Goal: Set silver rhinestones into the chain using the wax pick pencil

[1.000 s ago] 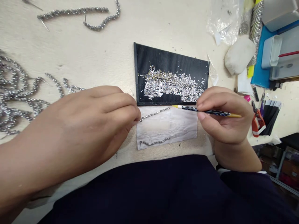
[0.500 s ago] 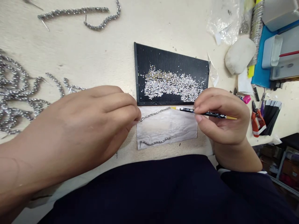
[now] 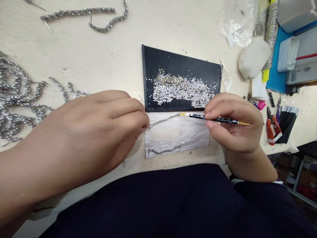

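My left hand (image 3: 106, 122) is closed, pinching the near end of a thin silver chain set with sparkling stones (image 3: 164, 120). That chain slants over a white sheet (image 3: 195, 134). Between the thumb and fingers of my right hand (image 3: 235, 124) is a slim black patterned pencil-like stick (image 3: 220, 120) with yellow ends. Its pale yellow tip is at or very near the chain's far end; whether they touch I cannot tell. A second short chain (image 3: 164, 151) lies lower on the sheet. Just beyond, a black ridged tray (image 3: 183, 58) bears many tiny loose rhinestones (image 3: 180, 89).
More silver chains lie piled at the left (image 3: 15, 86), and further pieces (image 3: 76, 12) at the top. On the right are a rounded white lump (image 3: 255, 59), a blue tray (image 3: 276, 74) with a white container, and orange-handled pliers (image 3: 273, 130).
Almost nothing differs. My right hand and the stick have shifted very slightly left, the tip staying by the chain's far end. My left hand keeps its place.
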Motion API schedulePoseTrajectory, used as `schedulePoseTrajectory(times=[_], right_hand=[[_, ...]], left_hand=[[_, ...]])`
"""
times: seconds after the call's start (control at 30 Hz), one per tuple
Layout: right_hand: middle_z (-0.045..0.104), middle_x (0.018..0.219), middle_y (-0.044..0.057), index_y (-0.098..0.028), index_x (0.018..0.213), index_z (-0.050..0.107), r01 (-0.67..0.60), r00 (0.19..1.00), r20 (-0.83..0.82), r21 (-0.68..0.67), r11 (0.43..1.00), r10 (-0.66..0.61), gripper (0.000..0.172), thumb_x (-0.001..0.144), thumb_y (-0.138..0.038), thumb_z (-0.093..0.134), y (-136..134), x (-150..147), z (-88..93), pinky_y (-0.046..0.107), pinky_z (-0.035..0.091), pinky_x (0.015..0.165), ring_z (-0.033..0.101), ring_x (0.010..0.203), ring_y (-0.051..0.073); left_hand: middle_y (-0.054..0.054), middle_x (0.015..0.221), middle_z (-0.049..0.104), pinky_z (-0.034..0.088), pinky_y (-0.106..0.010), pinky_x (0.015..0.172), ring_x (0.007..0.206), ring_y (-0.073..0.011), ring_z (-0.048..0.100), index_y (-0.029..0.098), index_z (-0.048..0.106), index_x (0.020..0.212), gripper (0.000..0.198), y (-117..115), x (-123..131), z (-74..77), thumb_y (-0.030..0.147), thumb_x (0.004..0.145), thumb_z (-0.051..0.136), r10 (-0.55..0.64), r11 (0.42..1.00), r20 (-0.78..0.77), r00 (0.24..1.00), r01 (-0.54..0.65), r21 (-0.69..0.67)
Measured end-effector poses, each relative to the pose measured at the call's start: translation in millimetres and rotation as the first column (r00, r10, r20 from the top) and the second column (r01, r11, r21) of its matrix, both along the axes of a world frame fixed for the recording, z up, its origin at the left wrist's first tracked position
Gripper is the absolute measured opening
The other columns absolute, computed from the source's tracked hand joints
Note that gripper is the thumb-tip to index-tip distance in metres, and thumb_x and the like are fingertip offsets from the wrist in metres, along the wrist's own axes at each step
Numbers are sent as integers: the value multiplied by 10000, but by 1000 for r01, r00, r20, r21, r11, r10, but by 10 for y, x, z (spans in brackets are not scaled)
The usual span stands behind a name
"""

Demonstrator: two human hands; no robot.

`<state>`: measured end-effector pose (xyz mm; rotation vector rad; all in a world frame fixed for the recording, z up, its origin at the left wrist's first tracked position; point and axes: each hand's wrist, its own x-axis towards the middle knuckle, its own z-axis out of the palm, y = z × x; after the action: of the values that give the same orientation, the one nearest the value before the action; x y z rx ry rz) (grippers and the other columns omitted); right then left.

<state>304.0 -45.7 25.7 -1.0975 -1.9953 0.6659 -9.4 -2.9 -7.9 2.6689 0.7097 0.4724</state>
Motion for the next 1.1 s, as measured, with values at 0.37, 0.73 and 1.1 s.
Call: schedulePoseTrajectory(times=[0.37,0.73,1.1], right_hand=[[750,774,1,-298,909,784,282,959,-19,1,960,-281,55,950,-300,819,-45,-8,-32,390,541,611,685,711,206],[750,784,-1,-295,918,787,282,959,-16,-2,959,-282,61,949,-243,796,-31,0,-49,377,536,611,676,708,195],[780,848,29,-218,973,779,-44,998,-56,-60,997,41,206,850,-53,796,-32,-30,11,314,627,670,750,771,175]], left_hand=[[-40,925,758,608,-492,685,860,-281,717,263,693,903,427,-8,-7,-5,273,1121,326,5,1000,-27,1000,-5,30],[-32,944,738,572,-480,716,889,-273,683,264,679,935,380,-23,-43,-18,275,1132,354,4,1000,-22,1000,-4,14],[-33,971,735,513,-457,774,926,-264,658,247,688,958,390,-37,-36,2,272,1153,352,5,1000,-25,1000,-5,-17]])
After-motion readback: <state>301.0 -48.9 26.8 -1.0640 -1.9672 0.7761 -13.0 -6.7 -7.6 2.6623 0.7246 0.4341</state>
